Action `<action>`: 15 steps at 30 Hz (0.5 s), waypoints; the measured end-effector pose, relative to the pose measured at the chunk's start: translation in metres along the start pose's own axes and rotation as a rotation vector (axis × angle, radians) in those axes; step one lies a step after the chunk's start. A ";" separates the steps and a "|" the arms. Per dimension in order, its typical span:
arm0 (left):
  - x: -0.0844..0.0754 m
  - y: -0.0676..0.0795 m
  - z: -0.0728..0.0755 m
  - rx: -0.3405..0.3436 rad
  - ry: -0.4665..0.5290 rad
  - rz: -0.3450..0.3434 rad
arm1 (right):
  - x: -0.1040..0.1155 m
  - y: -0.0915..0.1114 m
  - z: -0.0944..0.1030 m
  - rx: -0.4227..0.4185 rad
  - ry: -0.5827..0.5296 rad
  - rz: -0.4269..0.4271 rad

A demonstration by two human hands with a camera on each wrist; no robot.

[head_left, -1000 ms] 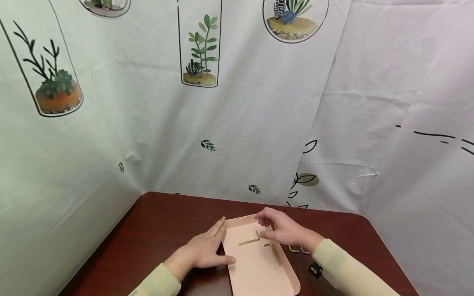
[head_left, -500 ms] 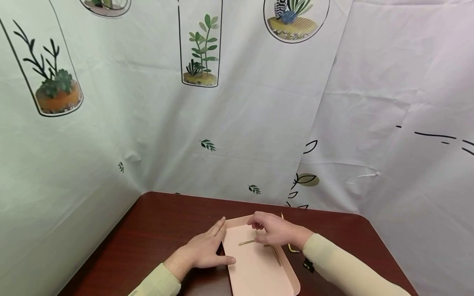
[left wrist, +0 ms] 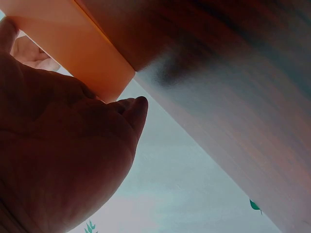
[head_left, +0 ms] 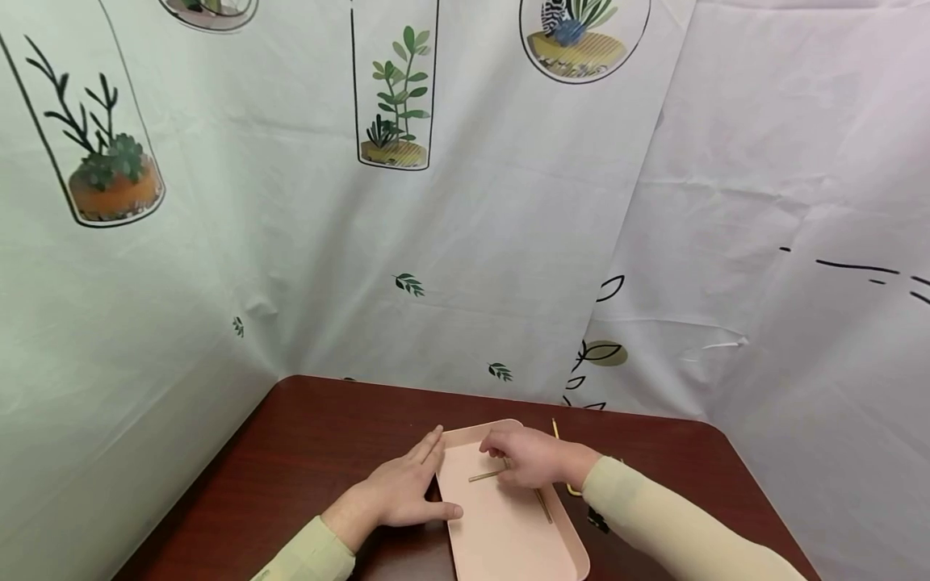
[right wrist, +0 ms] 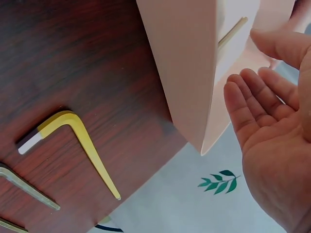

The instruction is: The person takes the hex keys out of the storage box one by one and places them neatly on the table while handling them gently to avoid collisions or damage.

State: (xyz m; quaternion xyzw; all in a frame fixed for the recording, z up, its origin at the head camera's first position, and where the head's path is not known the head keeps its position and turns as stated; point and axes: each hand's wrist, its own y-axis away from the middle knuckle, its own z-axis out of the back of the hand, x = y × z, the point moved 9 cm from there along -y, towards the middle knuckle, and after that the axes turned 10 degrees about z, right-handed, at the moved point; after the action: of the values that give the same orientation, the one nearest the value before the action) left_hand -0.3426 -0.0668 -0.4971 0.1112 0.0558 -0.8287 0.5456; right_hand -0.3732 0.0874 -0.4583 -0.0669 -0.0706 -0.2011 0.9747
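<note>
A slim, brass-coloured hex key [head_left: 485, 475] lies in the far half of a shallow pink tray [head_left: 508, 557], its bent end partly covered by the right hand [head_left: 534, 457]. A second hex key [head_left: 544, 507] lies along the tray's right wall, also half covered. The right hand is loosely curved over them, with a gap between thumb and fingers. The left hand [head_left: 403, 488] lies with its fingers straight at the tray's left edge, thumb across the rim. The tray looks smooth and matt, with rounded corners and low walls. Beside it, a yellow key [right wrist: 92, 150] with a pale tip rests on the glossy, red-brown, wood-grained table [head_left: 349, 420]. Wrinkled white cloth [head_left: 494, 242] printed with potted plants hangs behind.
</note>
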 end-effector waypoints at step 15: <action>0.000 0.001 0.001 -0.007 -0.002 0.000 | 0.008 -0.009 -0.013 0.049 0.114 0.051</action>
State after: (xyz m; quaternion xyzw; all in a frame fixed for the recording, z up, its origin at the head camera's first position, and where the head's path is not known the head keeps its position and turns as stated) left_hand -0.3421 -0.0668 -0.4960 0.1084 0.0581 -0.8287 0.5461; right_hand -0.3679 0.0743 -0.4692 -0.0332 -0.0183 -0.1779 0.9833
